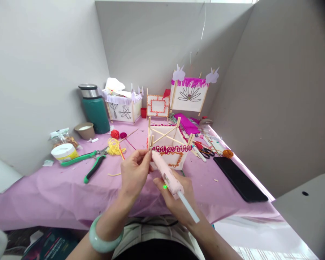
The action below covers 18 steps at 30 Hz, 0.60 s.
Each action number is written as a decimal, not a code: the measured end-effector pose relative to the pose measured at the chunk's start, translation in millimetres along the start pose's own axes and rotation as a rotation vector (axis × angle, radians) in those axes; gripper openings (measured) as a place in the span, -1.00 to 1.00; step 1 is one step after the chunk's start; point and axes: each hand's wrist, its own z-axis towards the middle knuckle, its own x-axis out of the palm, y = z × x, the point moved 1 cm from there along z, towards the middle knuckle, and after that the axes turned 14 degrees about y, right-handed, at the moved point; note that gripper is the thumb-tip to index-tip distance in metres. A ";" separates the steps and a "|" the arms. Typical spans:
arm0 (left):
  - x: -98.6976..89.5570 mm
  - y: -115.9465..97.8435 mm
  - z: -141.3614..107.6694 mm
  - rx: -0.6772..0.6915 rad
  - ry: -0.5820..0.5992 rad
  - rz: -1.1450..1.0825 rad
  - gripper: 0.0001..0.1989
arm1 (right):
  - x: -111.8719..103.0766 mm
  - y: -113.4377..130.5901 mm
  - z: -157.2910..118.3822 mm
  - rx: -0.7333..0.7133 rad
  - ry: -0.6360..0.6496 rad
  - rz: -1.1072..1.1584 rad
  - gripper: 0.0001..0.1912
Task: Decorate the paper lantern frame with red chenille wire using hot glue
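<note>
A: What is each grip doing?

B: The right hand (pixel 176 204) is wrapped around a pink hot glue gun (pixel 166 173). The left hand (pixel 135 169) has its thumb and forefinger pinched narrow; I can't tell what, if anything, is between them.

A: How does the gun lie?

B: Its long axis slants forward and leftward from the right grip, so its tip end sits right beside the left fingertips. A pale glue stick (pixel 188 207) juts from its rear, back toward the body.

A: And the paper lantern (pixel 172 159)?

B: Just ahead of both grips, on the tabletop (pixel 213 196). The left grip is nearer, at its near left corner, by the end of the wavy magenta trim (pixel 176 148). Whether the tip touches there is hard to see.

A: Farther out?

B: Yellow yarn (pixel 116 148) and green-handled pliers (pixel 97 164) lie left of the left grip; a black smartphone (pixel 238 177) lies well right of the right one.
</note>
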 end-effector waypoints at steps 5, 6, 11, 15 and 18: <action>1.2 -0.8 -0.5 -0.016 0.004 -0.028 -0.76 | 1.4 -2.4 2.0 0.014 0.000 0.021 -0.83; 1.3 -1.1 -0.8 -0.020 0.005 -0.030 -0.75 | 1.9 -3.4 2.8 0.020 0.003 0.029 -0.83; 1.9 -2.8 -1.3 -0.021 0.009 -0.029 -0.75 | 3.5 -7.0 4.0 0.032 0.017 0.084 -0.84; 2.7 -2.8 -1.3 -0.010 0.018 -0.028 -0.75 | 2.3 -6.4 0.9 0.036 0.025 0.086 -0.83; 3.0 -1.3 -1.5 -0.005 0.013 -0.045 -0.75 | 1.6 -5.0 0.1 0.026 0.025 0.066 -0.81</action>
